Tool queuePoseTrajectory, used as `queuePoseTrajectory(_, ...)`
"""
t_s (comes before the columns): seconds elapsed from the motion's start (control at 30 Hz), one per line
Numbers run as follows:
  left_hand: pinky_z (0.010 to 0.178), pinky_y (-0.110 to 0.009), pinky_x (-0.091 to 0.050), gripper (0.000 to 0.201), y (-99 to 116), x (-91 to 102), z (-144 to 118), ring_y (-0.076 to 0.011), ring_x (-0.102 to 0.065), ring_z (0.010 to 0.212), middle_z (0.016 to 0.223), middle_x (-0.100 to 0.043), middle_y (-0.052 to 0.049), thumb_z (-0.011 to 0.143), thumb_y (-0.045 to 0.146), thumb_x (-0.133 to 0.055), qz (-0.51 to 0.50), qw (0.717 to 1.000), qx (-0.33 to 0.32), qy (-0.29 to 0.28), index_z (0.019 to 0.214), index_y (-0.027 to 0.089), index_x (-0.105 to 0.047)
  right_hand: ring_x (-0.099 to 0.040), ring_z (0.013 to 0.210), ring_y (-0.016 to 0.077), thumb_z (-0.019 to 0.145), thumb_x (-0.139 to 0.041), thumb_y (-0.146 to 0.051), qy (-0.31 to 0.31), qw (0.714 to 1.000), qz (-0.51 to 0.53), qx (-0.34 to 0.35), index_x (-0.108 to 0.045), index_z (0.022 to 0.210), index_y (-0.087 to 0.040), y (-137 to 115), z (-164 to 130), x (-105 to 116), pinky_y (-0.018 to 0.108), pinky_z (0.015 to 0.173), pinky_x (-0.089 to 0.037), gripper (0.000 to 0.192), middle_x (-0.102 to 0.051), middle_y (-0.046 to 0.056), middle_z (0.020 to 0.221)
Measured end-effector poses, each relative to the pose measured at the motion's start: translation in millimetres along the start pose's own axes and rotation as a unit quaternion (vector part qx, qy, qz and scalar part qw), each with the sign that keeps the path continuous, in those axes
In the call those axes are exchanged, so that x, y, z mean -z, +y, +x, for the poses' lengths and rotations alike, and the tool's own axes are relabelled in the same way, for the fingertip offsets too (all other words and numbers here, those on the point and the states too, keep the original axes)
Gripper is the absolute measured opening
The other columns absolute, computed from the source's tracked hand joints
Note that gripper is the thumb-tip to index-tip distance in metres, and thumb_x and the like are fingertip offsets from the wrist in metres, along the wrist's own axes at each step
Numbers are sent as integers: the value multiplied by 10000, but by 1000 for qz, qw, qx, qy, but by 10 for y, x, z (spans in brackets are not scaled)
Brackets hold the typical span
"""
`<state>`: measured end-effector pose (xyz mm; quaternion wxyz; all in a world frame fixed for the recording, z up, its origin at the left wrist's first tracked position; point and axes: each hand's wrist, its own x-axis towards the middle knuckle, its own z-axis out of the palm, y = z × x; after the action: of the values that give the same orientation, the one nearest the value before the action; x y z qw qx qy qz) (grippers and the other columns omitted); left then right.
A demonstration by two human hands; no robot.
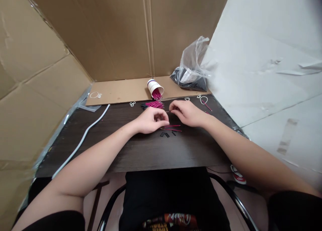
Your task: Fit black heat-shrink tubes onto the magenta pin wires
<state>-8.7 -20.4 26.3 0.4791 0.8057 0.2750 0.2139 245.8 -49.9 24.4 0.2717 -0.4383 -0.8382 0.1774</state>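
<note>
- Left hand (151, 121): resting on the dark desk (141, 150) near its middle, fingers curled inward with the tips pinched together; whatever lies between the tips is too small to make out.
- Right hand (187, 113): lying just beside the left hand, toward the far edge of the desk, palm down, fingers bent and drawn toward the left fingertips; whether they grip anything cannot be told.
- Loose pink wires (172, 127): a few thin strands lying flat on the desk directly below both hands, on the side nearer the person.
- Black sleeves (167, 134): a few short dark pieces scattered on the desk just beside the loose pink wires, toward the near edge.
- Wire bundle (154, 105): a fan of pink wires with dark ends, lying on the desk just beyond the left hand.
- Paper cup (154, 87): tipped on its side at the far edge of the desk, on the cardboard sheet (118, 91), its mouth facing the person and more pink wires spilling from it.
- Plastic bag (192, 70): clear, holding dark contents, at the far right corner.
- White rings (95, 95): small loops on the cardboard near the far left corner; similar ones lie along the far edge.
- White strip (83, 138): a long pale band running from the far left area toward the near left corner.
- Cardboard walls (113, 33): enclosing the desk behind and at the left.
</note>
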Motion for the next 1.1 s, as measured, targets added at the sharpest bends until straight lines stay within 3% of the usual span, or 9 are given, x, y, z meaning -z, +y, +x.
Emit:
queuePoseTrajectory(0.1, 702, -290, -536, 160, -131, -1, 82, -152, -670, 744, 861, -770, -66, 897, 295, -830, -53, 991, 15, 122, 926, 154, -759, -639, 815, 209, 1043, -622, -199, 80, 997, 8, -4, -710, 1084, -180, 17, 14, -4, 357, 789, -480, 99, -757, 83, 976)
queuePoseTrajectory(0.2, 671, -277, -545, 180, -216, -6, 133, -140, -661, 715, 861, -772, -73, 895, 297, -825, -84, 981, 41, 168, 941, 150, -733, -625, 782, 206, 1025, -641, -215, 114, 993, 4, 5, -741, 1008, -184, -5, 17, 9, 359, 766, -475, 105, -752, 78, 928)
queuePoseTrajectory(0.7, 651, -270, -535, 150, -189, -19, 131, -118, -630, 664, 861, -776, -69, 895, 258, -829, -96, 980, 29, 171, 960, 147, -751, -606, 751, 184, 1017, -629, -228, 88, 995, 19, 54, -748, 959, -182, -64, 3, 9, 342, 731, -467, 140, -712, 58, 870)
queuePoseTrajectory(1.1, 629, -280, -452, 179, -157, -34, 68, -130, -557, 650, 789, -749, -48, 918, 329, -822, 57, 984, -9, 169, 949, 153, -830, -631, 899, 231, 1077, -547, -176, 75, 988, -45, 128, -714, 1064, -184, -37, -33, 31, 384, 808, -509, 167, -679, 103, 1028)
